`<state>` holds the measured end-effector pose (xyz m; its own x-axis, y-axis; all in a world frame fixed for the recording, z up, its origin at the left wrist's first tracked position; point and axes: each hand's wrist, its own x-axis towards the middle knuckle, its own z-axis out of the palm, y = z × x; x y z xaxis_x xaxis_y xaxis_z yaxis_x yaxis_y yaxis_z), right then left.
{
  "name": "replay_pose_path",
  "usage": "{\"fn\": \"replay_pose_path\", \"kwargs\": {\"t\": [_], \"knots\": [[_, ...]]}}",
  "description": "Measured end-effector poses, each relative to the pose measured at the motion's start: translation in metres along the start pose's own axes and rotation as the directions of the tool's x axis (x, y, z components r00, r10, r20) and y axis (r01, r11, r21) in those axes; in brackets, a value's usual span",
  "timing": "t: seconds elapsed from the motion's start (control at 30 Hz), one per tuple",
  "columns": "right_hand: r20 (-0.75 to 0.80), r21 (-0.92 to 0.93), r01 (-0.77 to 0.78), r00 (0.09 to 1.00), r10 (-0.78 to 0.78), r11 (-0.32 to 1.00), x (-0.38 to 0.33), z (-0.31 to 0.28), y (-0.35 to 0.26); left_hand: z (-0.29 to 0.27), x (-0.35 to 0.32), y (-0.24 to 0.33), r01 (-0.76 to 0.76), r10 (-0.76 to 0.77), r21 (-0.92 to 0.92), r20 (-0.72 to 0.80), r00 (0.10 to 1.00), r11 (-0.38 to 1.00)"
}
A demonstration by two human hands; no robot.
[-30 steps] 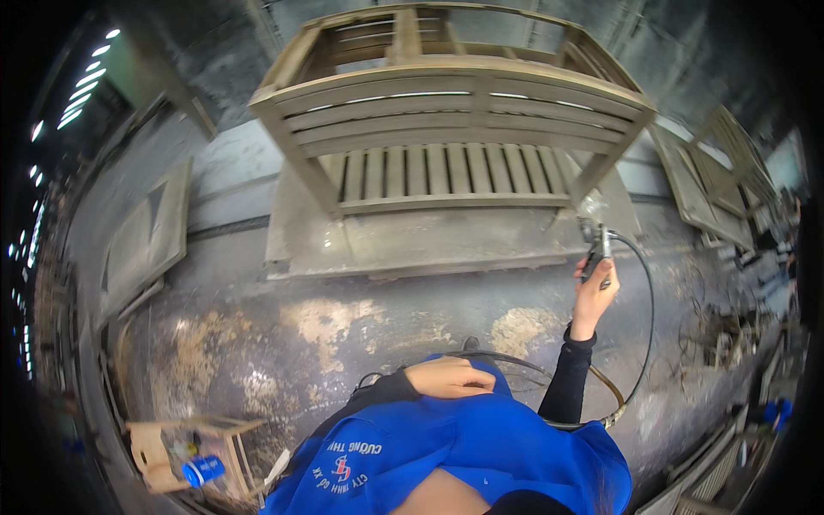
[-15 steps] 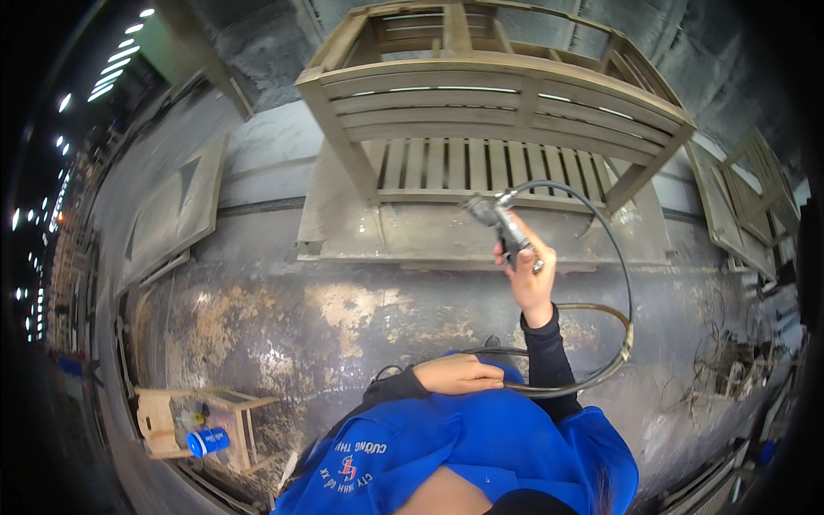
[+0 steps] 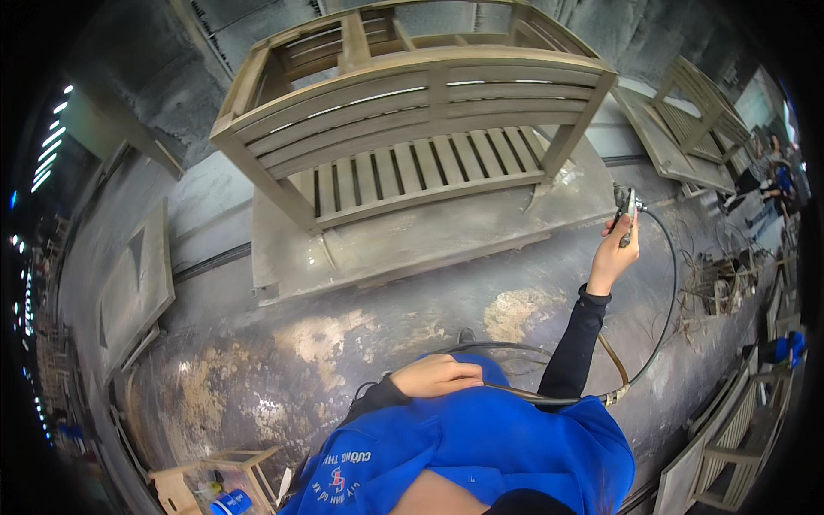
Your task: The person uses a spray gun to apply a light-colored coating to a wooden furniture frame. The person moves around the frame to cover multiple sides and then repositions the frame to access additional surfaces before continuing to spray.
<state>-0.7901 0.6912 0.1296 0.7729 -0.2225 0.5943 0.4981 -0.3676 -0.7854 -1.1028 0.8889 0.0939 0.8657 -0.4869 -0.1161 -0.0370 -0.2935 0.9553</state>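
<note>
My right hand (image 3: 613,260) is wrapped round the handle of a metal spray gun (image 3: 631,209), held out to the right beyond the bench's near right leg. A dark air hose (image 3: 672,283) runs from the gun down in a loop towards my waist. My left hand (image 3: 438,375) lies against the front of my blue shirt, fingers together and bent over the hose where it meets the fingertips; the palm is hidden. In front stands a slatted wooden frame (image 3: 438,99) like a bench or table, greyish brown, with a slatted lower shelf (image 3: 421,172).
The frame stands on a low flat platform (image 3: 386,266). Panels lean at the left (image 3: 142,283), and another slatted wooden piece (image 3: 699,120) is at the right. Tangled hoses (image 3: 725,283) lie on the right floor. A small wooden stand (image 3: 176,489) holds a blue container (image 3: 230,503).
My right hand has carried the spray gun to the right, away from the frame's front. The view has turned right, so the frame sits further left. My left hand stays at my waist.
</note>
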Motion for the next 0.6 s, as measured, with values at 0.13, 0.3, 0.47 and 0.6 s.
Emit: {"fn": "replay_pose_path", "kwargs": {"t": [0.13, 0.3, 0.47, 0.6], "knots": [[0.382, 0.278, -0.2, 0.92, 0.083, 0.939, -0.056, 0.043, -0.039, 0.007, -0.018, -0.002, -0.055, 0.05, -0.041, -0.115, 0.992, 0.998], [0.735, 0.514, -0.375, 0.657, -0.171, 0.771, -0.148, 0.106, -0.118, 0.013, -0.041, -0.01, 0.007, -0.015, -0.052, -0.157, 0.988, 0.999], [0.778, 0.6, -0.412, 0.501, -0.379, 0.686, -0.175, 0.127, -0.169, 0.015, -0.052, -0.013, 0.008, -0.026, -0.083, -0.212, 0.977, 0.997], [0.755, 0.598, -0.452, 0.594, -0.278, 0.662, -0.15, 0.113, -0.155, 0.014, -0.045, -0.014, 0.02, -0.032, -0.075, -0.163, 0.986, 0.997]]}}
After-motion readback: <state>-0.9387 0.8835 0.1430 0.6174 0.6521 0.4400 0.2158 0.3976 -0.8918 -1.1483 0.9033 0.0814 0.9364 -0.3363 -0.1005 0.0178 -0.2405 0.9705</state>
